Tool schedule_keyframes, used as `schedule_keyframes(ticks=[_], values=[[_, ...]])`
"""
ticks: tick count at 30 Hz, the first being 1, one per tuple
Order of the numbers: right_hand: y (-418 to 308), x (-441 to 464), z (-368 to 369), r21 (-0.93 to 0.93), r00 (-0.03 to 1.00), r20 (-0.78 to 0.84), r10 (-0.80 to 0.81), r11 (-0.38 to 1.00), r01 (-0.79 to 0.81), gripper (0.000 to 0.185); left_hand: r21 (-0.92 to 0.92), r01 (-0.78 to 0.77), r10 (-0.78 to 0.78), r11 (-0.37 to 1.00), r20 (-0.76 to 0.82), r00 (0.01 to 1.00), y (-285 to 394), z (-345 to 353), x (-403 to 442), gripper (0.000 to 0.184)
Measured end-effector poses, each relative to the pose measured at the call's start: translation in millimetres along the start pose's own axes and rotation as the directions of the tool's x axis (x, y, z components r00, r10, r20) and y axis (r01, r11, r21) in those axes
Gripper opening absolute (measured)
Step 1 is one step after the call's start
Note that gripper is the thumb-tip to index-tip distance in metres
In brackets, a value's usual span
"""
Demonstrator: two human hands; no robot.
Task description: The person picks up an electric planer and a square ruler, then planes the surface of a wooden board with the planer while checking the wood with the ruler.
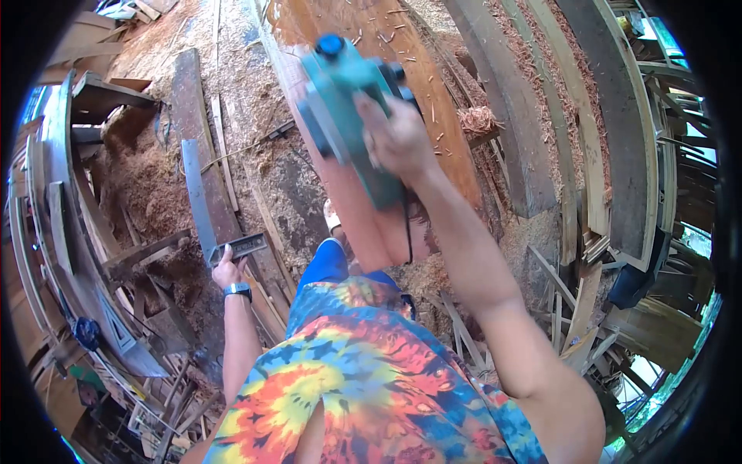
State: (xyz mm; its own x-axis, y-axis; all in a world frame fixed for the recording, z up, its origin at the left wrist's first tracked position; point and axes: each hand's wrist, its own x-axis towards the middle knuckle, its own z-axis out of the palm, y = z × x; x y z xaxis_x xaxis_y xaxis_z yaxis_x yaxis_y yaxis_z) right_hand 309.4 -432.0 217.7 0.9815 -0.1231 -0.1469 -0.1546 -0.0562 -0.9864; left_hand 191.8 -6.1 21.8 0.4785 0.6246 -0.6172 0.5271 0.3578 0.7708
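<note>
My right hand (400,139) is wrapped round the handle of a green electric planer (352,93). The planer is over a thick reddish-brown timber (444,116) and is slightly blurred; whether its sole touches the wood I cannot tell. A dark power cord (409,232) trails from its rear over the timber's near end. Down to the left, my left hand (227,271) grips a carpenter's square (199,193) near its corner. The long metal blade points away from me, and the shorter dark stock reaches to the right.
Long boards (533,147) lie on the right with curled shavings (568,93) between them. Sawdust (147,193) and offcuts cover the ground on the left. A large triangular square (120,334) rests at lower left. A thin cable (232,157) crosses the ground beside the timber.
</note>
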Motion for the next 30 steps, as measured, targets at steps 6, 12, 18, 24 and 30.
schedule_keyframes(ticks=[6, 12, 18, 24, 30], values=[[-28.8, 173.6, 56.6, 0.073, 0.999, 0.017, -0.037, 0.997, 0.036, 0.049, -0.051, -0.121, 0.124, 0.991, 0.072, 0.99, 41.0, 9.2, -3.1, 0.022], [-18.7, 138.2, 49.8, 0.14, 0.999, 0.047, 0.012, 0.99, -0.018, 0.05, -0.119, -0.174, 0.182, 0.978, 0.064, 0.981, 41.2, -4.9, -20.3, 0.02], [4.1, -85.9, 23.7, 0.061, 0.992, 0.047, 0.119, 0.991, -0.122, 0.051, -0.116, -0.122, 0.124, 0.986, 0.008, 0.992, -19.9, -30.8, -58.7, 0.02], [40.2, -320.4, 0.7, 0.072, 0.972, 0.038, 0.233, 0.969, -0.235, 0.063, -0.1, -0.003, 0.004, 0.995, 0.01, 1.0, -102.9, -63.0, -78.4, 0.02], [48.8, -387.0, 2.1, 0.158, 0.951, -0.017, 0.31, 0.94, -0.304, 0.064, 0.016, 0.036, -0.036, 0.999, 0.022, 0.999, -137.5, -83.0, -91.8, 0.018]])
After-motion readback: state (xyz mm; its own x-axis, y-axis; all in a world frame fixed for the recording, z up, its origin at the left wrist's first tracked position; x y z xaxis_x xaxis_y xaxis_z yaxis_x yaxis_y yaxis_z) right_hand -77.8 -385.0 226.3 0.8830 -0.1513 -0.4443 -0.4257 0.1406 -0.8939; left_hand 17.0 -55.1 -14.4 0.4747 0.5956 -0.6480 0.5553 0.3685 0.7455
